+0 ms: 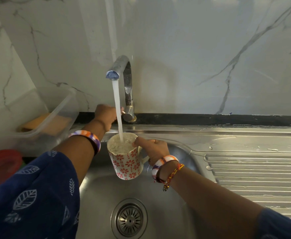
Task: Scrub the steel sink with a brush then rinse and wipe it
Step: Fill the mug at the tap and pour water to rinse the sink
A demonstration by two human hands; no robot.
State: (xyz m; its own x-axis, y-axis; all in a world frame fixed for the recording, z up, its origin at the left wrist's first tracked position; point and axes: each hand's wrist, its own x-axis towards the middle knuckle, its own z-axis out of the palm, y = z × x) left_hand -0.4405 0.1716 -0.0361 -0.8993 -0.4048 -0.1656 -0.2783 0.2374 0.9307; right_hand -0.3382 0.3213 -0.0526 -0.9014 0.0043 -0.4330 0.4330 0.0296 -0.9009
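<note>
Both hands are being used: the mug is being gripped by the right hand under the stream above the steel sink, nearly full; the tap lever is being grasped by the left hand, and should be closed before overflow.

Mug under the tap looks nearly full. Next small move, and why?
Probably turn the tap off with the left hand, which is already at the tap handle. The stream is running into the mug held by the right hand, and the water sits near the rim, so more would likely spill over into the sink.
</note>
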